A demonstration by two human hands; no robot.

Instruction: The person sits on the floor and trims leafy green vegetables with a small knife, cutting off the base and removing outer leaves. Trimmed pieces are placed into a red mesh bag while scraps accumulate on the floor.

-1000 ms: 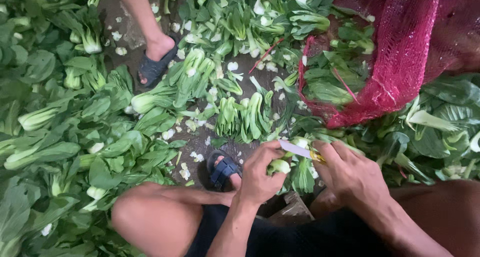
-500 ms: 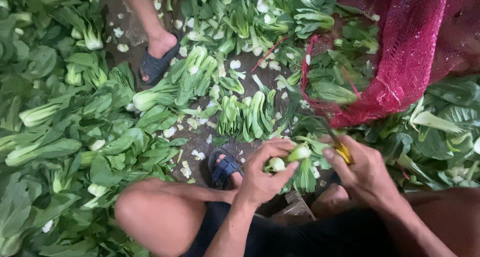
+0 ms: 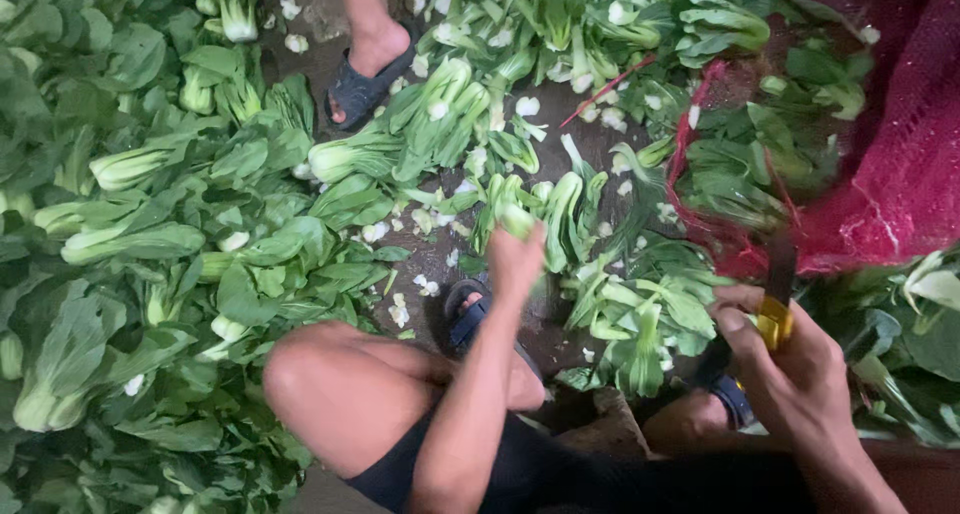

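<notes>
Green, glossy bok choy [image 3: 150, 244] lies heaped on all sides of you, broad crinkled leaves on pale, smooth, spoon-shaped stalks. Your left hand [image 3: 515, 259] is stretched forward and closed round one head of bok choy [image 3: 517, 219], its whitish-green base showing above your fingers; it hangs over a short row of trimmed heads [image 3: 560, 219] lying side by side on the dark, wet ground [image 3: 590, 154]. Your right hand [image 3: 790, 369] is clamped round the yellow handle of a knife [image 3: 776, 299], the dark blade pointing up and away, blurred. Just beyond the blade sits a red mesh sack [image 3: 890, 174], coarse and slack, with leaves inside. Small white stalk offcuts [image 3: 400, 309] dot the ground. Another person's foot in a dark sandal [image 3: 362, 89] stands at the top, well apart from your hands.
</notes>
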